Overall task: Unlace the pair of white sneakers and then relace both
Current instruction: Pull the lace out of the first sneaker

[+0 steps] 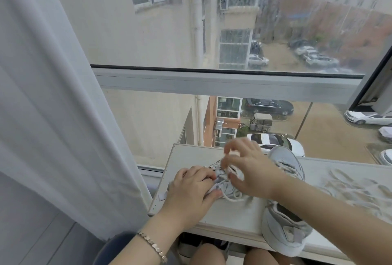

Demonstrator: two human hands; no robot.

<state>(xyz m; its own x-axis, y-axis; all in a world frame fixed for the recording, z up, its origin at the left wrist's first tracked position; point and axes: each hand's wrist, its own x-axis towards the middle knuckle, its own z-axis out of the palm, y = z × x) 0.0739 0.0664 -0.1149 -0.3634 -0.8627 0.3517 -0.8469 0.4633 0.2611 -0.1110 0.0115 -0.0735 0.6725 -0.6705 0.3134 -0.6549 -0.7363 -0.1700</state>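
Head view: the left hand (pixel 191 188) grips the first sneaker (pixel 218 176) on the desk (pixel 233 213). Its lace (pixel 233 198) hangs loose. The right hand (pixel 248 169) apparently pinches that lace, though blur obscures this. The second sneaker (pixel 282 230), at right, is laced. Judgement: unlacing has barely begun.

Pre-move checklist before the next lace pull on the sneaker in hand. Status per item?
1. Left hand grips worked sneaker: ok.
2. Right hand has firm hold of shoelace: cannot tell; fingers curl at the lacing.
3. Slack loop of the shoelace lies free on desk: ok.
4. Eyelets in view: not ok, hands cover them.
5. Second sneaker fully on desk: not ok, heel overhangs front edge.
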